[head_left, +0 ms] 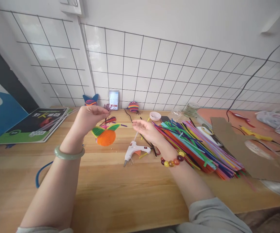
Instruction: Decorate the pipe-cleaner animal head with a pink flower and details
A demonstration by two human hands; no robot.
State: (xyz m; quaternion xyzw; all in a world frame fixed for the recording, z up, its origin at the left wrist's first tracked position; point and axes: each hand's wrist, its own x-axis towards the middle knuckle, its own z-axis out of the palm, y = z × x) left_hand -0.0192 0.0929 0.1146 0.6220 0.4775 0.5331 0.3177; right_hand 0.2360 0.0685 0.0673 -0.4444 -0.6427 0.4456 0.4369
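Note:
My left hand (92, 118) is raised over the table with thumb and fingers pinched on a purple bristly tuft (108, 107). Just below it sits an orange round craft piece (106, 138) with two green pointed ears; whether the tuft's thin stem joins it I cannot tell. A red fuzzy piece (109, 120) lies behind the ears. My right hand (146, 130) hovers apart to the right, fingers stretched out and nothing visible in them. Under and in front of it lies a white glue gun (133, 150), nozzle toward me.
A large heap of colourful pipe cleaners (198, 145) spreads at right, beside cardboard (246, 155). A phone (114, 99) leans against the wall between a blue-eared craft piece (90, 99) and a striped ball (133, 106). A white bowl (155, 116) stands behind; books (33, 124) lie left.

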